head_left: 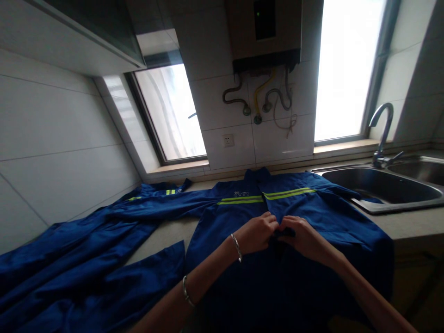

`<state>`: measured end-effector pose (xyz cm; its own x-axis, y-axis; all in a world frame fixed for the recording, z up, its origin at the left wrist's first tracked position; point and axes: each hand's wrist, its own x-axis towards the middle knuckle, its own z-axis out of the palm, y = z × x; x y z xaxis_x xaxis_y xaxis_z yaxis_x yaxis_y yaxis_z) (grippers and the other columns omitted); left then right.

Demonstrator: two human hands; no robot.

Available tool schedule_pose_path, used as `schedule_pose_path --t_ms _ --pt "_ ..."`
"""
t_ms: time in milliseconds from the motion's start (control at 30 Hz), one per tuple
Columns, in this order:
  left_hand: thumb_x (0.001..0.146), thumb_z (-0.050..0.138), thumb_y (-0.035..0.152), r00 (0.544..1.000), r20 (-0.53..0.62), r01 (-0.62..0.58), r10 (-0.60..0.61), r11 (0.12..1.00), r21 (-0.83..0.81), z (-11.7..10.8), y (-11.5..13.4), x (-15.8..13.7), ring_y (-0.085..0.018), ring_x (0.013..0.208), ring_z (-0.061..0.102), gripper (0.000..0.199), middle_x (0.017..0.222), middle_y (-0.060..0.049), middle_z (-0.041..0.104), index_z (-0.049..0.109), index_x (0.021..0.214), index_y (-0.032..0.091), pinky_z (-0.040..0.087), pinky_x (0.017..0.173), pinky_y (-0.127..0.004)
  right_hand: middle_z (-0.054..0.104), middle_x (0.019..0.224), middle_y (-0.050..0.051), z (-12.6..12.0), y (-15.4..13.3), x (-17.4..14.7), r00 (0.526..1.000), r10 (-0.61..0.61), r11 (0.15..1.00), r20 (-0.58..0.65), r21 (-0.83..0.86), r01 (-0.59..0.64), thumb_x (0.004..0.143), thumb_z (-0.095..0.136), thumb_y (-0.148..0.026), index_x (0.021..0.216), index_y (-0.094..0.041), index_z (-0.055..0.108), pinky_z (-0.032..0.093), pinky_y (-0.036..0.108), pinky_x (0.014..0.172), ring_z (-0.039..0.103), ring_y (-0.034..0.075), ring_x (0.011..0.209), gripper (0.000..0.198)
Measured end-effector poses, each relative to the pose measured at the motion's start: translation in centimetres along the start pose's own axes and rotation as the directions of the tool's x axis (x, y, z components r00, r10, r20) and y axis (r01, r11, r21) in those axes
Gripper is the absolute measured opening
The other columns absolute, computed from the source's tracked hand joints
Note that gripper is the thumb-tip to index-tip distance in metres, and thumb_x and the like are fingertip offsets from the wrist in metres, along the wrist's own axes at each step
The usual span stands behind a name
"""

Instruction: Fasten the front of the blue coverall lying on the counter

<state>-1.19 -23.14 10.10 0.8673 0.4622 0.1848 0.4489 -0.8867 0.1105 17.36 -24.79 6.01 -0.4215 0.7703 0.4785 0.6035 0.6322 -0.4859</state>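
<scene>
Countertop (411, 225) carries the jacket (222, 222) beneath both pinching hands (257, 232) (302, 235).

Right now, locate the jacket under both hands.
In the head view, the blue jacket lies at lower centre on the counter beside the sink, left hand and right hand at its front.

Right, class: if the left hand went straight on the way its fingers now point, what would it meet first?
Most likely the right hand, whose fingertips lie just beyond those of the left hand, at the front of the blue jacket; whether they already touch is unclear.
</scene>
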Motion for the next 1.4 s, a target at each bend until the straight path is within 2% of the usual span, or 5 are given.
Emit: schedule_pose_path --t_ms 200,500,767,1000,1400 --pt "0.080 0.056 0.012 0.995 -0.034 -0.102 0.096 0.940 -0.325 0.8 -2.3 0.1 -0.015 0.085 0.056 0.011 0.084 -0.004 0.060 0.064 0.086 0.016 0.043 0.077 -0.023 0.065 0.079 -0.001 -0.9 0.2 -0.4 0.993 -0.018 0.988 0.113 0.152 0.001 0.076 0.066 -0.028 0.081 -0.019 0.065 0.042 0.026 0.071 0.058 0.015 0.075 0.011" --pt "0.075 0.066 0.018 0.991 -0.084 0.035 -0.101 0.819 -0.572 1.2 -3.1 0.2 -0.011 0.073 0.056 0.007 0.079 -0.002 0.060 0.067 0.080 0.013 0.042 0.066 -0.020 0.064 0.083 0.000 -0.8 1.3 -0.6 0.989 0.064 0.944 0.132 0.313 -0.103 0.082 0.053 -0.032 0.093 -0.018 0.065 0.042 0.023 0.066 0.056 0.014 0.075 0.021" --pt "0.070 0.066 0.012 0.960 -0.118 0.169 -0.256 0.858 -0.484 1.0 -1.9 0.4 -0.011 0.070 0.055 0.012 0.080 -0.002 0.060 0.067 0.083 0.013 0.043 0.064 -0.021 0.063 0.079 0.001 -0.2 1.8 -0.2 0.990 0.099 0.944 0.101 0.305 -0.126 0.080 0.054 -0.029 0.091 -0.016 0.066 0.040 0.023 0.063 0.052 0.013 0.070 0.021" --pt "0.072 0.055 0.003 0.983 -0.090 0.141 -0.161 0.970 -0.199 0.9 -1.0 0.2 -0.016 0.086 0.053 0.018 0.088 -0.006 0.057 0.061 0.086 0.013 0.042 0.076 -0.024 0.061 0.075 0.000 0.2 1.5 0.0 0.991 0.090 0.941 0.098 0.318 -0.117 0.076 0.053 -0.022 0.085 -0.016 0.066 0.038 0.022 0.061 0.051 0.013 0.068 0.017" --pt "0.072 0.052 0.000 0.996 -0.082 0.005 -0.040 0.921 -0.390 2.2 -2.3 0.4 -0.015 0.087 0.053 0.021 0.089 -0.005 0.056 0.059 0.086 0.014 0.042 0.078 -0.024 0.062 0.073 0.000 0.7 3.4 0.3 0.981 0.075 0.849 0.178 0.505 -0.157 0.073 0.058 -0.029 0.085 -0.015 0.069 0.037 0.022 0.060 0.051 0.013 0.067 0.022"
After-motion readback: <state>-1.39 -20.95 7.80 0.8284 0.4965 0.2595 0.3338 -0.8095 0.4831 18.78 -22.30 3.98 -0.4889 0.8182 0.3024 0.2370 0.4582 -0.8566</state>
